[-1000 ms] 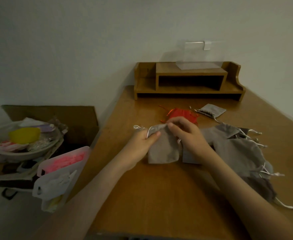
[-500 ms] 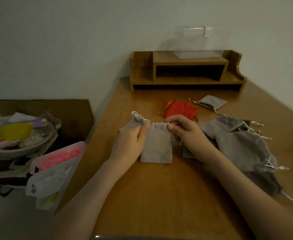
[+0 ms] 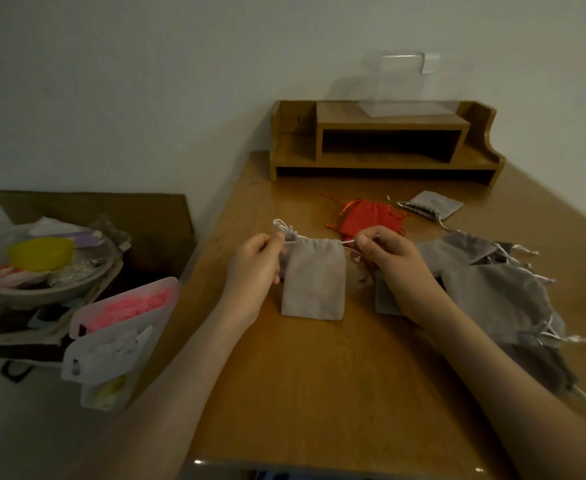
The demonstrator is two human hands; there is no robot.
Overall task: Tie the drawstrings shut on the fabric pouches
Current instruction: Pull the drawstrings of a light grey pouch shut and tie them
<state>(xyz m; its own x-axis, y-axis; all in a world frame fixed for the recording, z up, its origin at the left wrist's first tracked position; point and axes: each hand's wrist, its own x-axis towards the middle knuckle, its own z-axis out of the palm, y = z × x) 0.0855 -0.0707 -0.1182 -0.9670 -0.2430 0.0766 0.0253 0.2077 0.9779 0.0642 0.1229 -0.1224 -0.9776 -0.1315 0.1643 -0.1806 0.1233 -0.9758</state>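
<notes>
Wooden table [image 3: 319, 393] fills the middle of the frame, a heap of grey pouches [image 3: 499, 289] along its right side. Dead centre lies one grey pouch [image 3: 314, 278], flat. The left hand [image 3: 255, 268] pinches its cord [image 3: 284, 226] at the top left corner, while the right hand [image 3: 393, 261] pinches the cord at the top right.

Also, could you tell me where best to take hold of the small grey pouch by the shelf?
By its gathered neck, I'd say, coming from the front with the right hand: that edge of the pouch faces you and is bunched, so fingers can pinch it, while the body lies flat on the desk.
</notes>
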